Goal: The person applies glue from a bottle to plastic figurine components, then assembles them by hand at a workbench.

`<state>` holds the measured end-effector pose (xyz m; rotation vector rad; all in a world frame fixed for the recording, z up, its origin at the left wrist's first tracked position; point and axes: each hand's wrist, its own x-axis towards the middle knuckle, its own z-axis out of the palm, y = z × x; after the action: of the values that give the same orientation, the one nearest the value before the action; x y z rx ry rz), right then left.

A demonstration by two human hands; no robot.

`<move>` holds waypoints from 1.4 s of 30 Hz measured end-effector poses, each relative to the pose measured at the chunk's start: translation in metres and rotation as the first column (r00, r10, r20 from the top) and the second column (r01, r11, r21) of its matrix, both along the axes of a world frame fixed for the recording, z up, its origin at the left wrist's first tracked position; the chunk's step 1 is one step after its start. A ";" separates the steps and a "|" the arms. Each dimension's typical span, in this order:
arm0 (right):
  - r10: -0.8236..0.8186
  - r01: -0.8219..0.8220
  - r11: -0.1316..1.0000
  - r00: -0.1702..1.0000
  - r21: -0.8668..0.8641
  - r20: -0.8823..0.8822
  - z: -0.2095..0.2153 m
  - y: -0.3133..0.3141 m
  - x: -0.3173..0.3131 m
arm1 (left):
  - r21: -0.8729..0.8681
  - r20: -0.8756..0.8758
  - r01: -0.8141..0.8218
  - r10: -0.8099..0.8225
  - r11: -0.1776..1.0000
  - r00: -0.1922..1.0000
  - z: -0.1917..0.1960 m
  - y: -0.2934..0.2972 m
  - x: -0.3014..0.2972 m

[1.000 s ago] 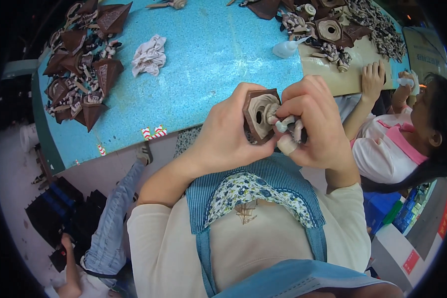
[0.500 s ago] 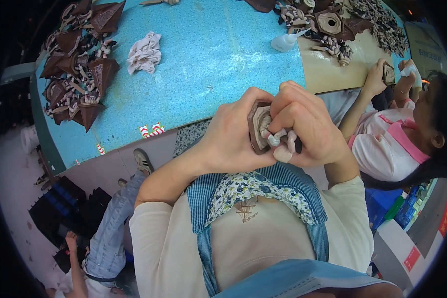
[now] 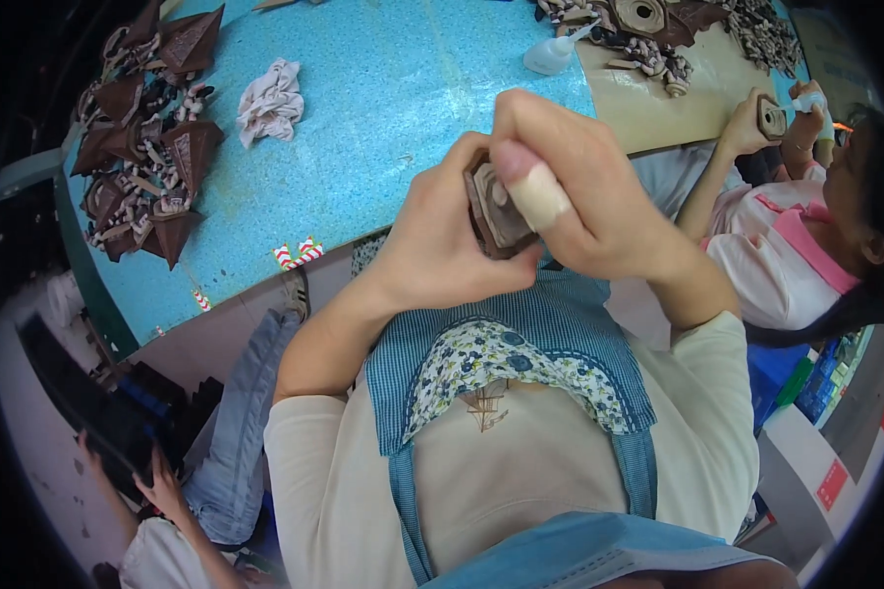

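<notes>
My left hand (image 3: 427, 231) is wrapped round a dark brown, angular moulded piece (image 3: 486, 218) with a stepped tan face. I hold it above my apron, just off the table's near edge. My right hand (image 3: 594, 187) is closed over the right side of the same piece, its fingers curled in. Pale tape (image 3: 540, 196) covers part of its thumb, which lies across the tan face. Whatever sits between the right fingers is hidden. The small pale figure seen earlier does not show clearly now.
On the blue table (image 3: 383, 147) lie a crumpled cloth (image 3: 272, 101), a white squeeze bottle (image 3: 550, 56) and a heap of brown parts (image 3: 142, 142). At right, a co-worker holds a similar piece (image 3: 771, 118) and a white-tipped bottle. Lower left, another person handles a black bin (image 3: 83, 393).
My right hand has shifted up and turned over the piece, hiding the small pale figure it held. The piece has moved slightly left and up. The person at lower left has lifted a black bin.
</notes>
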<state>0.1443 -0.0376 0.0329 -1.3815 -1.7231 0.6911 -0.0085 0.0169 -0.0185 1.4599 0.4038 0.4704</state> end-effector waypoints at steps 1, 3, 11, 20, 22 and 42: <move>-0.003 0.003 1.000 1.000 -0.002 0.000 -0.006 -0.005 -0.006 | -0.002 0.000 0.003 -0.003 1.000 1.000 0.000 -0.003 0.001; -0.275 0.275 0.961 0.959 -0.019 -0.067 -0.012 -0.012 -0.015 | 0.316 -0.028 -0.200 0.220 0.927 0.975 0.002 -0.009 0.005; -0.180 0.182 0.982 0.983 0.053 -0.039 -0.011 -0.004 -0.005 | 0.023 -0.065 -0.023 0.024 0.999 0.998 -0.002 0.000 -0.001; -0.374 0.521 0.724 0.847 0.451 -0.378 -0.034 -0.010 0.036 | -0.821 0.552 0.402 0.383 0.406 0.741 -0.022 0.048 -0.074; -0.502 0.593 0.726 0.803 0.348 -0.323 -0.056 -0.010 0.052 | -0.678 0.699 0.358 0.410 0.642 0.586 -0.009 0.075 -0.072; -0.512 0.592 0.805 0.672 -0.027 -0.535 -0.087 -0.026 0.052 | 0.313 -0.125 -0.441 0.496 0.841 0.859 -0.004 0.092 0.071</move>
<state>0.1965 -0.0632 -0.0539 -1.3538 -0.8288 0.5030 0.0621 0.1088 -0.0226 1.6854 0.9054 0.8014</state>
